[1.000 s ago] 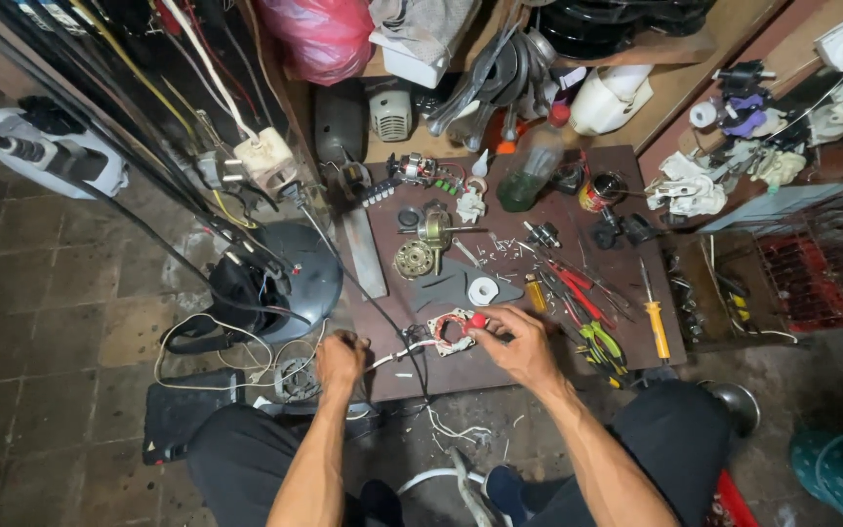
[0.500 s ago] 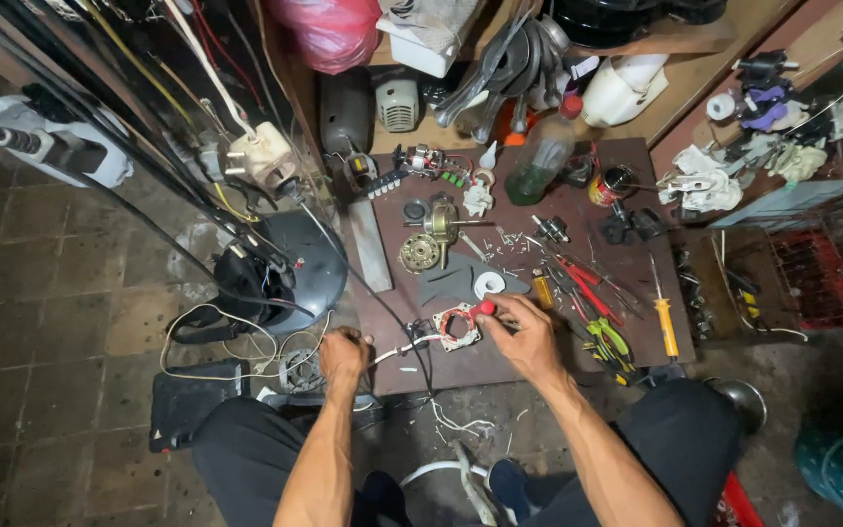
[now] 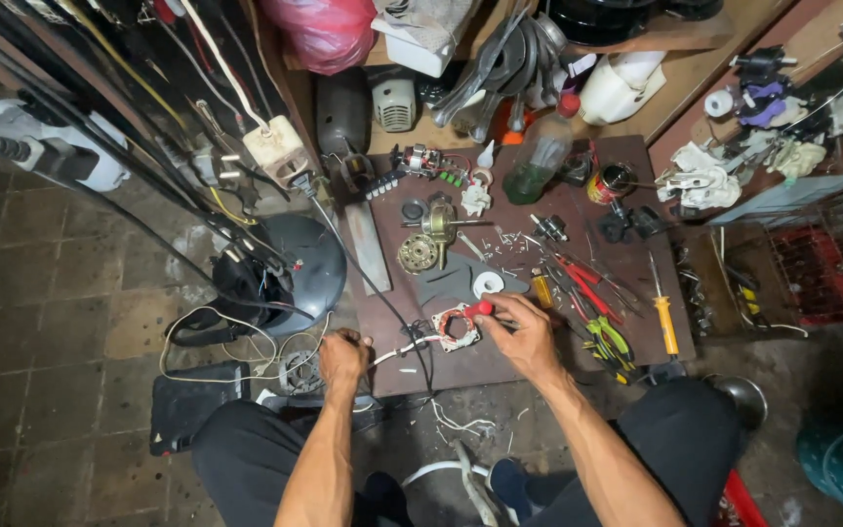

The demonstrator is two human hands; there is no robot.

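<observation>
From the head camera, the view looks straight down on a low dark brown wooden board (image 3: 500, 376) laid on a floor of worn grey-brown tiles (image 3: 60, 293). Behind the board runs a wooden shelf (image 3: 656, 39) crowded with parts, and a bundle of black cables and rods (image 3: 80, 107) leans in at the upper left. The board is littered with screws, a brass-coloured motor rotor on its shaft (image 3: 421, 244), a roll of white tape (image 3: 487, 284), red-handled pliers (image 3: 587, 288), green-and-yellow-handled pliers (image 3: 609, 344) and a yellow-handled screwdriver (image 3: 663, 317).

As for containers, a clear plastic bottle holding green liquid (image 3: 536, 161) stands at the board's far edge beside a small round tin (image 3: 612, 182). A white plastic jug (image 3: 620, 86) sits on the shelf, a pink plastic bag (image 3: 319, 29) hangs above, and a red wire crate (image 3: 822, 273) on the right holds things too dark to tell.

The right hand (image 3: 524, 337) is closed around a red-handled tool (image 3: 480, 308), its tip at a small white-framed motor stator with copper windings (image 3: 456, 327) lying near the board's front edge. The left hand (image 3: 343, 356), over the board's left front corner, pinches a white wire (image 3: 397, 351) that runs to the stator. A black domed fan housing (image 3: 295, 268) rests on the floor just left of the board.
</observation>
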